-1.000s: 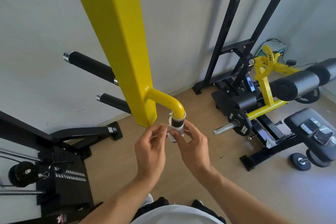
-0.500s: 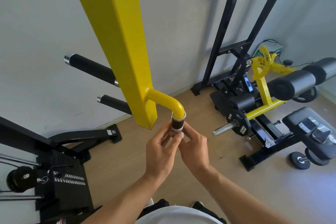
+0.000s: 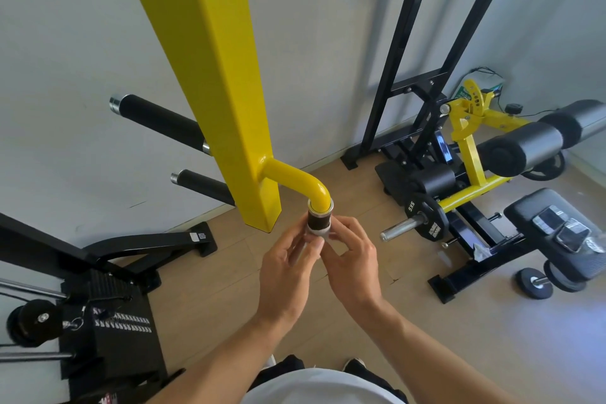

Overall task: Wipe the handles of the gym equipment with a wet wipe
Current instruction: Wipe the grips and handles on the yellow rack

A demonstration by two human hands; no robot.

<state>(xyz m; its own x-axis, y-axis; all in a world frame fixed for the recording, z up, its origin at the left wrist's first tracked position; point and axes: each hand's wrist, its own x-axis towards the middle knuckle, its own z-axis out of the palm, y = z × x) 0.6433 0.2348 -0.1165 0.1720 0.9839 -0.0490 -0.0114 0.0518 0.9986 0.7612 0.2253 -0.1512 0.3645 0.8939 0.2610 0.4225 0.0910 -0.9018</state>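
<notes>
A short black handle (image 3: pixel 318 220) with metal rings hangs from a bent yellow tube (image 3: pixel 296 179) on the yellow post (image 3: pixel 216 75). A white wet wipe (image 3: pixel 319 234) is wrapped around the handle's lower end, mostly hidden by my fingers. My left hand (image 3: pixel 287 275) pinches the wipe from the left side. From the right, my right hand (image 3: pixel 352 259) pinches the same wipe against the handle. Two more black foam handles (image 3: pixel 157 120) stick out behind the post to the left.
A black weight stack machine (image 3: pixel 108 315) stands at the lower left. On the right is a black and yellow bench (image 3: pixel 472 154) with roller pads, a 5 kg plate (image 3: pixel 426 216) on a bar, and phones on its seat (image 3: pixel 557 229). Wooden floor (image 3: pixel 459 331) lies below.
The wipe was spread wider between my fingers a second ago; both hands have closed in under the handle and now hold it around the lower end.
</notes>
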